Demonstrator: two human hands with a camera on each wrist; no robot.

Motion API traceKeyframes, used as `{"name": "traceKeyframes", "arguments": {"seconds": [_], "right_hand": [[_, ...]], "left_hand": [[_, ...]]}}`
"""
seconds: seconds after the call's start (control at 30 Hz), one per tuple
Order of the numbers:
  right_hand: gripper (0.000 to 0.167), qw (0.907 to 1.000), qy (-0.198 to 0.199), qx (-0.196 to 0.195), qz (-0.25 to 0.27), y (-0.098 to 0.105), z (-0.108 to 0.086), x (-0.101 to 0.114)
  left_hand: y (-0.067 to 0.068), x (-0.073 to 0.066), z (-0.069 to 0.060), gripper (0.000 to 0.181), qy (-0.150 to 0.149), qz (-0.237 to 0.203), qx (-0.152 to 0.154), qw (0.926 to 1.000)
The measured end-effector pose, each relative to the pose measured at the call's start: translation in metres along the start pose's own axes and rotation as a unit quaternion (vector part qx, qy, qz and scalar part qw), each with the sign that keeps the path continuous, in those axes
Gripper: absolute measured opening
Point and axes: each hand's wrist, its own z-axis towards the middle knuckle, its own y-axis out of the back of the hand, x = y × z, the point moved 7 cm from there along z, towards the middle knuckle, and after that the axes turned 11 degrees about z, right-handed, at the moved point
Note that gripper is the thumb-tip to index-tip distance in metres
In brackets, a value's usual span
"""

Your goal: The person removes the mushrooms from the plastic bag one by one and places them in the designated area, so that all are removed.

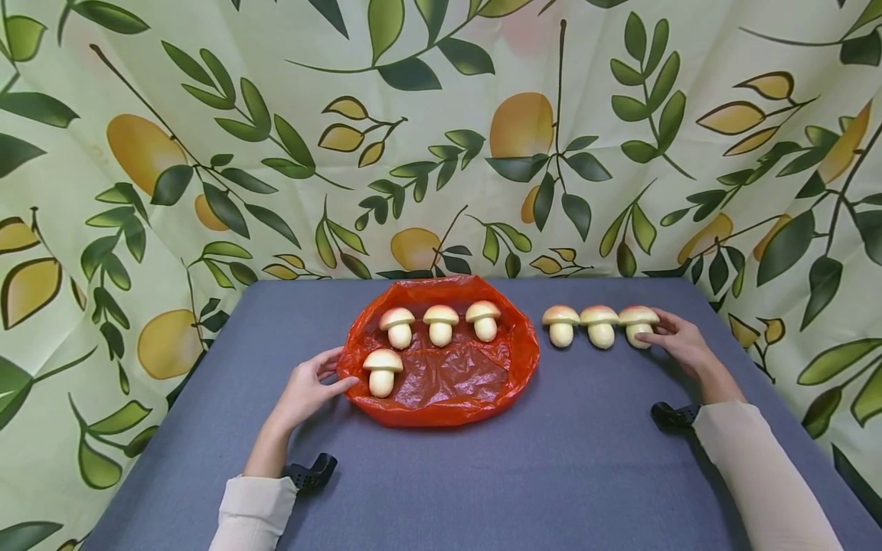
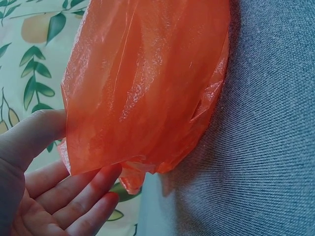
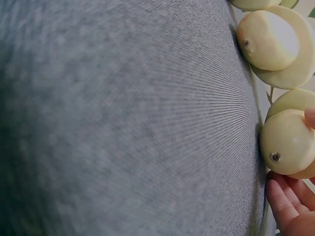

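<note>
Here, we count four mushrooms (image 1: 441, 325) in the red bag (image 1: 436, 418) and three in a row to its right, work we judge roughly midway. The left hand (image 1: 310, 390) pinches the bag's rim; the right hand (image 1: 682, 348) grips the end mushroom (image 1: 637, 315) between thumb and fingers. We see a blue-grey table (image 1: 517, 490), a leaf-print cloth (image 1: 441, 180) behind.

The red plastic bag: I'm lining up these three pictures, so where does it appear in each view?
Head: the red bag lies open around the centre, mushrooms inside, its left rim at the person's left hand.
Left wrist: the red bag fills the upper middle, the left hand at lower left.
Right wrist: not in it.
Shared landmark: the blue-grey cloth, seen in all three views.
</note>
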Motion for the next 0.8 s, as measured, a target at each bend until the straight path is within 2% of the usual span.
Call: {"name": "traceKeyframes", "arguments": {"seconds": [0.23,0.47,0.6,0.8], "right_hand": [[0.085,0.9987,-0.031,-0.005,-0.041,-0.002,-0.001,-0.001],[0.088,0.9985,-0.046,-0.004,-0.03,0.0,-0.004,-0.002],[0.088,0.999,-0.035,-0.018,-0.02,0.004,-0.01,-0.001],[0.085,0.9983,0.002,-0.05,0.031,0.01,-0.02,0.005]], "left_hand": [[-0.001,0.002,0.001,0.06,0.006,0.001,-0.006,1.0],[-0.002,0.004,0.003,0.06,0.009,-0.001,-0.007,0.9999],[-0.002,0.004,0.003,0.06,0.009,0.001,-0.004,1.0],[-0.003,0.004,0.003,0.06,0.008,-0.002,-0.003,1.0]]}}
